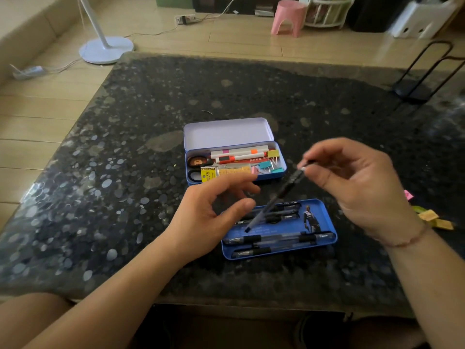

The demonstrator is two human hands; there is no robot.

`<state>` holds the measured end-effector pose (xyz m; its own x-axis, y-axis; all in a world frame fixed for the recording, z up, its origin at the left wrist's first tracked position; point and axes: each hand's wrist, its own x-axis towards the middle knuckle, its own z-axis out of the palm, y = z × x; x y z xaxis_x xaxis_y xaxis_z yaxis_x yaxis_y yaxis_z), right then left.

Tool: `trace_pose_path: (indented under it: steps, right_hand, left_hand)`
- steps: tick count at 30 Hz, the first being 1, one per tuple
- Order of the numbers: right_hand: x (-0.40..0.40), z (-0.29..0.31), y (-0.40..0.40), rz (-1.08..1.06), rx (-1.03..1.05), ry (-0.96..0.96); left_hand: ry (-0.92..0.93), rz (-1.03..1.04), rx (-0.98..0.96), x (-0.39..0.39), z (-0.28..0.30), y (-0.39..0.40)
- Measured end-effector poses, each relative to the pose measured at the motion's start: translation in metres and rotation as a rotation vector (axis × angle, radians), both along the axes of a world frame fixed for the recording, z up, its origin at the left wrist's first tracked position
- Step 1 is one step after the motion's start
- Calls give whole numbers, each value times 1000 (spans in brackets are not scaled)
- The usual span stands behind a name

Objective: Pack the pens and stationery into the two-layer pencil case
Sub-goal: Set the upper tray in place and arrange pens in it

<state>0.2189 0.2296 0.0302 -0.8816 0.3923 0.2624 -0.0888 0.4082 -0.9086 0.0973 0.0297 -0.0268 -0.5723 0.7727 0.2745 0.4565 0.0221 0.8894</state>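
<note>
A blue tin pencil case [281, 170] lies open at the table's middle, its pale lid [227, 133] tipped back. Inside are white markers [239, 149], scissors [198, 162], a yellow packet [208, 175], binder clips [273, 154] and yellow pieces. Nearer me lies the blue inner tray [324, 210] with several black pens [276, 239]. My right hand [357, 182] pinches the top of a black pen [276, 197], which slants down with its tip over the tray. My left hand [214, 210] hovers open left of the tray, holding nothing.
Loose yellow and green sticky pieces [432, 217] and a pink scrap [408, 195] lie on the dark speckled table right of my right wrist. A black wire stand [412, 89] sits at the far right. A white lamp base [105, 50] and pink stool [289, 17] are on the floor beyond.
</note>
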Motion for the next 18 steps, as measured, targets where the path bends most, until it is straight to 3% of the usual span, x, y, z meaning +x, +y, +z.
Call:
trace_pose_path:
  steps: [4, 7, 9, 13, 16, 18]
  right_hand:
    - [-26, 12, -43, 161, 33, 33]
    - [-30, 1, -56, 112, 13, 51]
    - [-23, -10, -55, 77, 19, -54]
    - [-1, -37, -47, 88, 409, -265]
    - [9, -55, -33, 108, 489, -352]
    - [13, -62, -20, 147, 608, -373]
  left_hand:
    - [-191, -102, 99, 9, 17, -2]
    - [-360, -84, 158, 4, 16, -6]
    - [-427, -12, 202, 0, 13, -6]
    - [-513, 93, 180, 5, -1, -1]
    - [-425, 128, 21, 6, -10, 0]
    - [-246, 118, -71, -1, -13, -4]
